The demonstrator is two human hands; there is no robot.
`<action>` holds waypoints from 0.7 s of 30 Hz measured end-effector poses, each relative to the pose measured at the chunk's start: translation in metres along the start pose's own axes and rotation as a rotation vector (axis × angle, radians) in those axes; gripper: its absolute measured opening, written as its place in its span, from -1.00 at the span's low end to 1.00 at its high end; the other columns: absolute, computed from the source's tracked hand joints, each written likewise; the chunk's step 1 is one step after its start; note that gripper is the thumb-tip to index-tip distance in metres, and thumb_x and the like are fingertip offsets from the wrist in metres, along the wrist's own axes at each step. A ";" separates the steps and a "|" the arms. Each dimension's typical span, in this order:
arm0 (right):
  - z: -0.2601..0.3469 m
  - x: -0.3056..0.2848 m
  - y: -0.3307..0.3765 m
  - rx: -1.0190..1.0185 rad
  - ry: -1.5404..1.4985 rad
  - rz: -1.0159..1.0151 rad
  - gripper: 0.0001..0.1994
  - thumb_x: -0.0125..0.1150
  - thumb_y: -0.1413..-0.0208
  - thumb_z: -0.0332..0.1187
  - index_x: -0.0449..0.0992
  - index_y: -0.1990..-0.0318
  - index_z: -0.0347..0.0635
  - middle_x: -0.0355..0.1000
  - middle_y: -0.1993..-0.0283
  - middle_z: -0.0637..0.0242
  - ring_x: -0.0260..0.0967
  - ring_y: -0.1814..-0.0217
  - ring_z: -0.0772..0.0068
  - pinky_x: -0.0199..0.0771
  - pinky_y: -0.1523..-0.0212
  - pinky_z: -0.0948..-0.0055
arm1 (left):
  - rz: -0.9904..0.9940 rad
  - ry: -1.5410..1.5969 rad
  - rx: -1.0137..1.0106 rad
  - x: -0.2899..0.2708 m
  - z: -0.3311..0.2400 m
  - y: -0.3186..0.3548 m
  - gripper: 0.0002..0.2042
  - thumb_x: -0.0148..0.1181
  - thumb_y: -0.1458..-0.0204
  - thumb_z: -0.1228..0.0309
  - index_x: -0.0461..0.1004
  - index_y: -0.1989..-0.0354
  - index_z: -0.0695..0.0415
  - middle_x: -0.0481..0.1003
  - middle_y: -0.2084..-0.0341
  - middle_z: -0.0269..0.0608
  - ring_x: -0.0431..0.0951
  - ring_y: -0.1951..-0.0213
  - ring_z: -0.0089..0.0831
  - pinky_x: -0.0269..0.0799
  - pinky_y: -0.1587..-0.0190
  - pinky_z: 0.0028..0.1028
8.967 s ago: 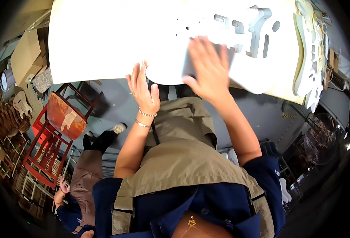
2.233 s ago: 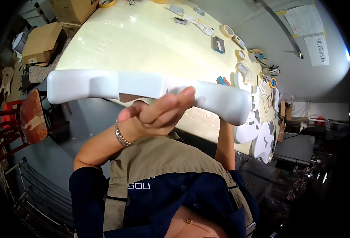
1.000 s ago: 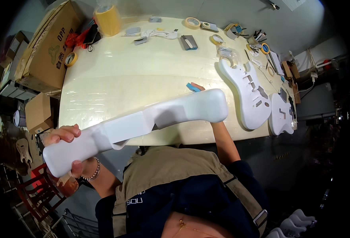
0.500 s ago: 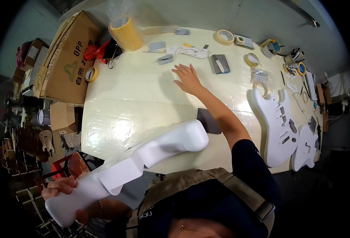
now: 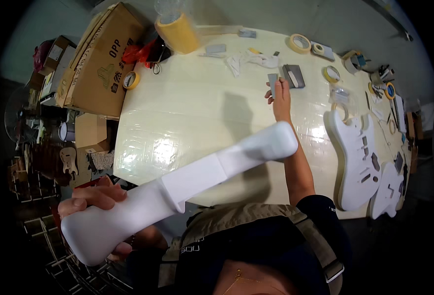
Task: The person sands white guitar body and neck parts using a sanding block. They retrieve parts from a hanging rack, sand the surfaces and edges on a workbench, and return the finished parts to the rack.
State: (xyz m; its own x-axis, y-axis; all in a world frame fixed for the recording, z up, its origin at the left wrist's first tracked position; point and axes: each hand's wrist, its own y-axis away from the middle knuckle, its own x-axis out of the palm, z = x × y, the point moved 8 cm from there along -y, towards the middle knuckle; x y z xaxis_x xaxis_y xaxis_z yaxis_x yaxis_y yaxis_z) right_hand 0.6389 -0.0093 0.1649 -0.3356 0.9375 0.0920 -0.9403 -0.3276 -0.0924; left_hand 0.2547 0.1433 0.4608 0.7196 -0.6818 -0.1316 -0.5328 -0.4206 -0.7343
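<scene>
The left hand [image 5: 93, 197] is gripping the lower end of a white guitar body [image 5: 177, 189], fingers curled over its top edge, and is holding it edge-on off the near left corner of the bench [image 5: 187, 113]; the body's far tip is hanging above the near edge, just left of the right forearm. The right hand [image 5: 279, 94] is stretching across to the far middle of the bench, its fingers closing on a small grey sanding block [image 5: 273, 82], which is standing upright in the grip. Just beside it, toward the far edge, a darker grey block [image 5: 294, 75] is lying flat. Along the right edge of the bench two more white guitar bodies [image 5: 357, 160] are lying flat, side by side and overlapping. Rolls of tape [image 5: 300, 43] are sitting near the far edge and the far right corner, and a large yellow roll [image 5: 177, 33] is standing at the far left corner. A brown cardboard box [image 5: 106, 61] is leaning against the left edge, with a smaller tape roll [image 5: 131, 80] resting on it.
</scene>
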 end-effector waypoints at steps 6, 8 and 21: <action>0.096 -0.085 0.170 0.130 -0.222 -0.098 -0.54 -0.31 -0.29 -0.03 0.33 0.06 -0.28 0.42 0.32 0.21 0.08 0.63 0.70 0.08 0.68 0.66 | 0.605 0.587 -0.099 0.053 -0.020 -0.004 -0.42 0.47 0.40 0.42 0.27 0.15 0.10 0.48 0.51 -0.24 0.55 0.37 -0.30 0.24 -0.12 -0.12; 0.134 -0.084 0.218 0.048 -0.211 -0.088 -0.50 -0.29 -0.29 -0.01 0.33 0.00 -0.31 0.42 0.32 0.21 0.07 0.63 0.70 0.08 0.67 0.68 | 0.667 0.499 -0.120 0.054 -0.032 0.003 -0.43 0.47 0.42 0.40 0.26 0.18 0.07 0.47 0.48 -0.26 0.53 0.37 -0.33 0.28 -0.02 -0.24; 0.213 0.012 0.284 -0.563 0.580 0.069 -0.50 0.28 0.13 -0.51 0.39 -0.07 -0.32 0.07 0.07 0.12 0.20 0.43 0.40 0.38 0.40 0.55 | 0.730 0.400 0.051 0.067 -0.075 0.057 -0.40 0.42 0.29 0.30 0.19 0.07 0.04 0.40 0.38 -0.22 0.47 0.40 -0.29 0.28 0.11 -0.18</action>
State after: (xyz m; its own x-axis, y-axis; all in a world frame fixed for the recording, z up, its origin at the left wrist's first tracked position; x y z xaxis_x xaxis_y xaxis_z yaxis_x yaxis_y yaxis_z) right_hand 0.3558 -0.1161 0.3511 -0.1635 0.8795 -0.4469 -0.6973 -0.4235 -0.5783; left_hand 0.2397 0.0291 0.4600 -0.0163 -0.9378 -0.3467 -0.7763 0.2305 -0.5867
